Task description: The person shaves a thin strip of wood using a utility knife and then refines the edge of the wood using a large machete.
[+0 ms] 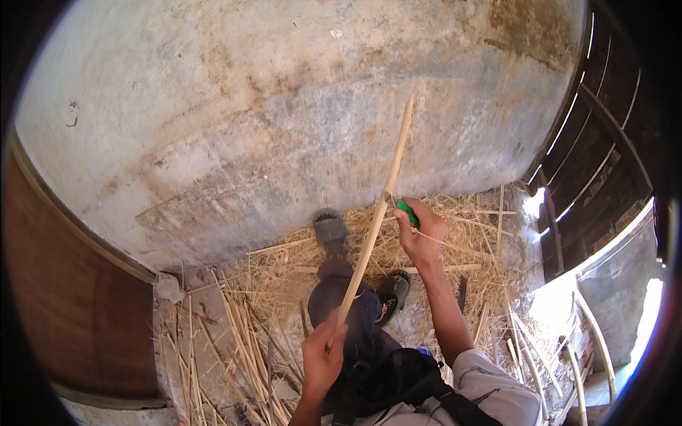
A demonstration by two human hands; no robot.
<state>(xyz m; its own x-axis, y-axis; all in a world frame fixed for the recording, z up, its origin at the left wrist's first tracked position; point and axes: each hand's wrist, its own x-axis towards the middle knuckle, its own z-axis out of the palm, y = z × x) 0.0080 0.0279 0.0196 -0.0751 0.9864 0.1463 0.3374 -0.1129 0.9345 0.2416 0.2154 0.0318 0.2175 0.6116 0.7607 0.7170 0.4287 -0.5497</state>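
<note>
A long pale strip of split wood, bamboo by its look [366, 255], slants up and away in front of me. My left hand [324, 356] is closed around its lower end. Beside the strip's middle, my right hand [424, 236] grips a small green-handled knife [406, 211]. The knife's blade side meets the strip, though the blade itself is mostly hidden. A thin pale sliver [430, 238] trails across the right hand's fingers. The far end of the strip stands out before the wall.
A stained plaster wall [270, 142] rises ahead. Straw-like shavings [455, 220] cover the floor around my boots [395, 292]. Several long strips [234, 334] lie at lower left, and bent sticks [575, 369] at lower right. A brown panel [78, 284] stands left, dark slats [604, 135] right.
</note>
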